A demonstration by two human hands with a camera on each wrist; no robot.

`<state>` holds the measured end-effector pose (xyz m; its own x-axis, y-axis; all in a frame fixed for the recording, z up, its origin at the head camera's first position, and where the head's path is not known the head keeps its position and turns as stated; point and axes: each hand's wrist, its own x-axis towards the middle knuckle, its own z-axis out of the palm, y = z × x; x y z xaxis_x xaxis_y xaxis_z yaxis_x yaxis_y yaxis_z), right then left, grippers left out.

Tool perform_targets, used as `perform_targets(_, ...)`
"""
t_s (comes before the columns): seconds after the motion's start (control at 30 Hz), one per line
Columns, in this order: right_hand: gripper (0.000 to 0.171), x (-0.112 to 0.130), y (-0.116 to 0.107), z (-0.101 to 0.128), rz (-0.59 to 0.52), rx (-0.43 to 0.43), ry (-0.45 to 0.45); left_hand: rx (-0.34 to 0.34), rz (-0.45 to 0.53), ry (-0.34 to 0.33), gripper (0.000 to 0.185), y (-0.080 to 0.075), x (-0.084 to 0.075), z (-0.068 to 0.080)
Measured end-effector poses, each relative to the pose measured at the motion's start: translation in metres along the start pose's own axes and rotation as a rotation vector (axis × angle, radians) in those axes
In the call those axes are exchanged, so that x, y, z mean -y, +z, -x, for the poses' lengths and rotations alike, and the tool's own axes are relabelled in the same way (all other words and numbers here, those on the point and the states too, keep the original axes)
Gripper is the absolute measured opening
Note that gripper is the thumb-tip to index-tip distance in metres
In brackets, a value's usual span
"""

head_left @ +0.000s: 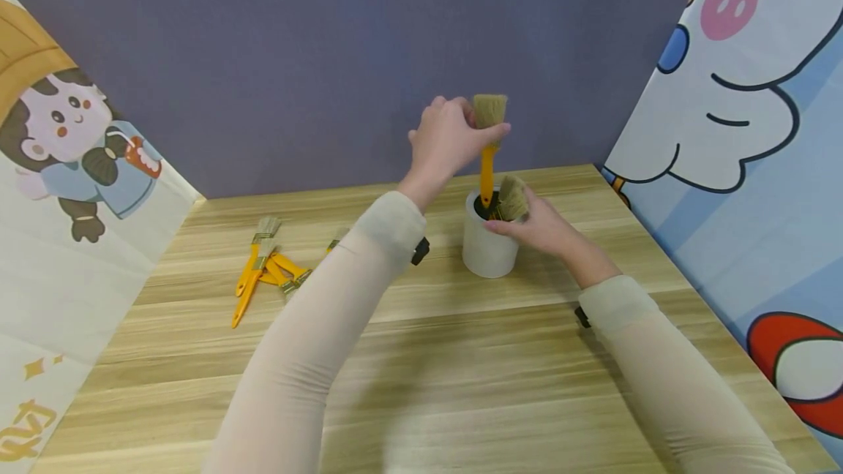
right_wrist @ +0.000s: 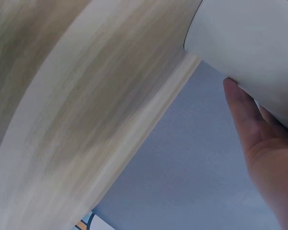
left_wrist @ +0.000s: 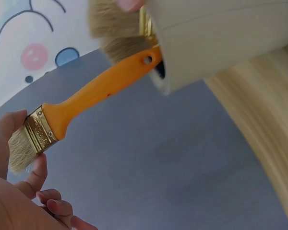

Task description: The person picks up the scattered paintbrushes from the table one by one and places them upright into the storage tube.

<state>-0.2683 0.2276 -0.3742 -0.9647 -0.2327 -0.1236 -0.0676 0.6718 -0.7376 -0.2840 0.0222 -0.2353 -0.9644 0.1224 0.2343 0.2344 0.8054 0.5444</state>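
Centre of the head view: left hand (head_left: 446,139) pinches an orange-handled paintbrush (head_left: 488,145) at the ferrule, bristles up, handle tip inside the white cup (head_left: 487,247). Right hand (head_left: 536,225) has fingers curled round the cup rim, touching a second brush (head_left: 511,199) standing in it. Spare brushes (head_left: 263,265) lie on the table (head_left: 461,386), centre-left.

Both arms reach forward in pale cream sleeves, cuffs at wrists, black strap at each wrist. Left arm crosses toward centre, forearm angled up, left hand (head_left: 450,140) raised high, back of hand to camera, fingers and thumb curled in pinch grip. Right hand (head_left: 541,227) lower, just beside and below left hand, palm turned inward, fingers wrapped in hold. Hands close together, not touching.
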Motion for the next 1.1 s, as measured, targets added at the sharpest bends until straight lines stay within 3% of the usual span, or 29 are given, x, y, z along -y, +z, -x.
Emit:
perform_targets(0.23,0.119,-0.002,0.001,-0.001,-0.030,-0.011,-0.063,0.035,-0.028,-0.002,0.052,0.020,0.003,0.001)
perform_targets(0.67,0.128,-0.001,0.000,-0.002,-0.014,0.011,0.007,0.058,-0.108,-0.045,0.050,0.050,0.018,0.007)
perform_targets(0.9,0.111,-0.004,0.003,-0.001,-0.048,-0.019,-0.116,0.087,-0.150,-0.071,0.054,0.063,0.025,0.007)
perform_targets(1.1,0.104,-0.005,0.003,-0.002,-0.066,-0.016,-0.150,0.105,-0.153,-0.062,0.059,0.070,0.029,0.008)
